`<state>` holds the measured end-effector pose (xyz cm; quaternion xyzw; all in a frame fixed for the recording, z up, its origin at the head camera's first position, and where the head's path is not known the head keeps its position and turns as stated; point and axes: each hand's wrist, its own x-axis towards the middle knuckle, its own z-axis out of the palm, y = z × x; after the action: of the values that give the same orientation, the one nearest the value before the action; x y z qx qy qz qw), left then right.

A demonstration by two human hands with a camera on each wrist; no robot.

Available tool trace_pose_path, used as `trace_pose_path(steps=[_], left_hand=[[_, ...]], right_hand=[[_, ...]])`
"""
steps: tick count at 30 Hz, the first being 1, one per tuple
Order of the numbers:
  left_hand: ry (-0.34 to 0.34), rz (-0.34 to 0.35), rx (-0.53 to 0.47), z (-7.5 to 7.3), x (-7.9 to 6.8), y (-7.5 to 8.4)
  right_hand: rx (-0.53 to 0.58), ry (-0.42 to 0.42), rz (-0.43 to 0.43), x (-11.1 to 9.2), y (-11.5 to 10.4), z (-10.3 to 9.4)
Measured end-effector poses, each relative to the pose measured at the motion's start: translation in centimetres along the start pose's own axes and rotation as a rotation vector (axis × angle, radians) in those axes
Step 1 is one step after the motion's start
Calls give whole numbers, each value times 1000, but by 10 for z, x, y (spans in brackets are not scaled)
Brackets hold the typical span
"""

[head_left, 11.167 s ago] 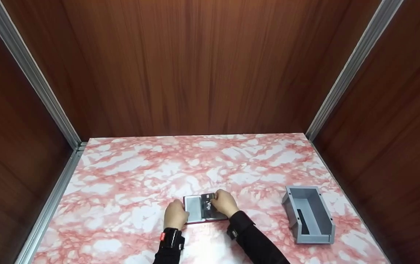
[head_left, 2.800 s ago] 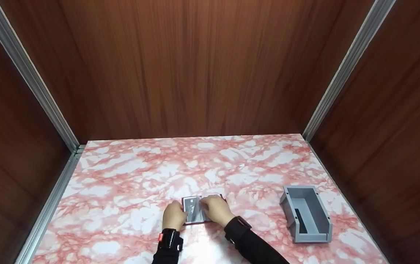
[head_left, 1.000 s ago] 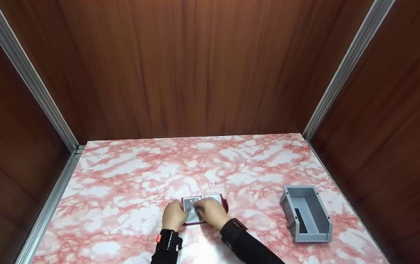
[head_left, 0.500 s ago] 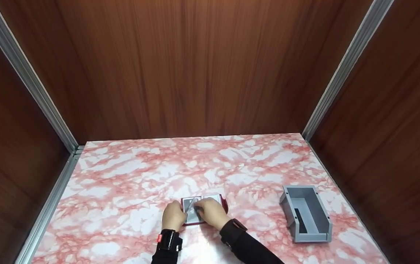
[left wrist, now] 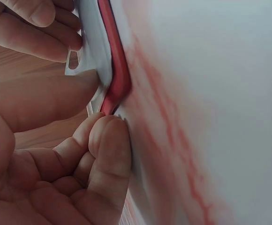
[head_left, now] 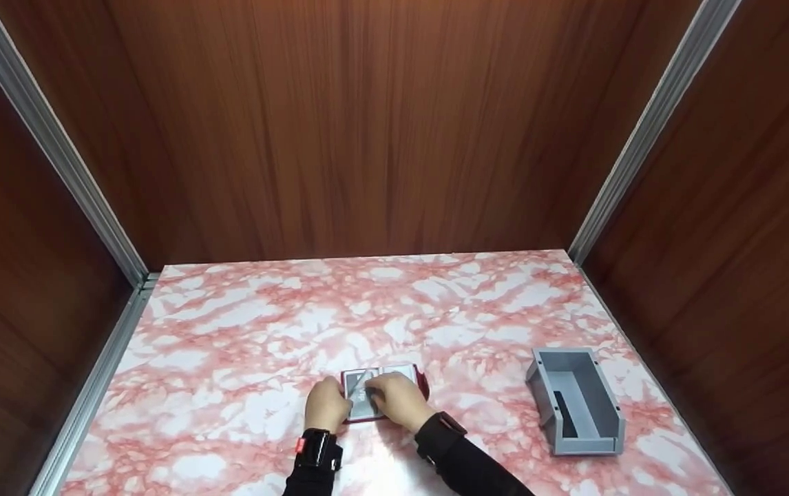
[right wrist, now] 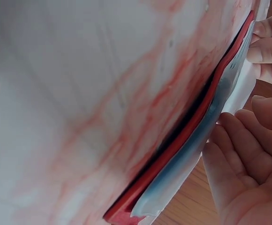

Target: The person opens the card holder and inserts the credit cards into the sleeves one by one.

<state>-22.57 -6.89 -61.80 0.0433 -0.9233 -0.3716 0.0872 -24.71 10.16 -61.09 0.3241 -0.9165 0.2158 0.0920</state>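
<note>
A red card holder with translucent plastic sleeves lies open on the marbled table. My left hand grips its left edge, the thumb over the sleeves and curled fingers at the red cover. Over the middle of the holder, my right hand pinches a plastic sleeve, which is partly raised. Greyish, blurred markings show through the left page. In the right wrist view, the sleeves rise above the red cover, beside the fingers. The right fingertips are partly hidden in the head view.
A grey open-fronted bin stands at the right of the table, with a flat black piece inside along its left wall. Brown wood-grain panels rise behind and on both sides.
Earlier, the right hand held a black card marked "Vip" over the holder; now grey markings show through the left page. That hand has shifted left, exposing the red flap. Little differs over the last second.
</note>
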Motion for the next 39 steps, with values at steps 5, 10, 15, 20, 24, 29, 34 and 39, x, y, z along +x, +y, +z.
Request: trace_pose_path(steps=[5, 10, 15, 20, 24, 29, 34, 39], left_hand=[[-12, -10, -15, -1, 0, 0], [-7, -5, -9, 0, 1, -1], [-1, 3, -1, -1, 0, -2], [-4, 0, -13, -1, 0, -2], [-6, -2, -20, -1, -1, -2], [-17, -29, -38, -2, -1, -1], [-13, -31, -37, -3, -2, -2], [-2, 3, -32, -2, -2, -3]], right_hand=[[5, -3, 12, -3, 0, -3], [20, 3, 36, -5, 0, -8], [36, 26, 42, -6, 2, -14], [63, 49, 64, -7, 4, -22], [67, 54, 68, -9, 6, -29], [88, 48, 96, -16, 14, -41], [103, 55, 104, -23, 24, -52], [133, 65, 156, -29, 35, -62]])
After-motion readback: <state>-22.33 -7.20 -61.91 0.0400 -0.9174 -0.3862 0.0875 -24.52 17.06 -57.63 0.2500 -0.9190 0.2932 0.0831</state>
